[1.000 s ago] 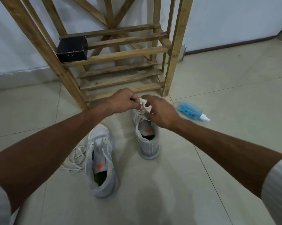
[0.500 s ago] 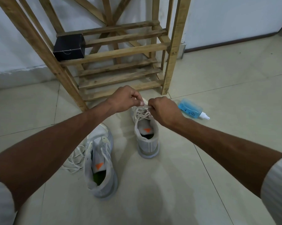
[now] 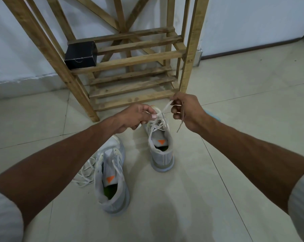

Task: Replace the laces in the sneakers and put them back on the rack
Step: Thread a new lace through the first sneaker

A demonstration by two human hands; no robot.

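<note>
Two pale grey sneakers stand on the tiled floor before the wooden rack [image 3: 130, 62]. The far sneaker [image 3: 161, 151] is laced; its white lace [image 3: 166, 108] rises from the front eyelets. My left hand [image 3: 135, 117] pinches one strand just above the toe end. My right hand [image 3: 186, 110] grips the other strand, pulled up and to the right, with the loose tip [image 3: 180, 124] hanging below the fist. The near sneaker [image 3: 111, 180] lies closer to me with a loose white lace [image 3: 85, 173] piled at its left side.
A black box [image 3: 81, 55] sits on the left end of a rack shelf. A blue bottle [image 3: 213, 116] lies on the floor behind my right wrist, mostly hidden. A white wall runs behind the rack.
My hands were together over the far sneaker's toe. They have drawn apart, and my right hand has pulled its lace strand up and to the right.
</note>
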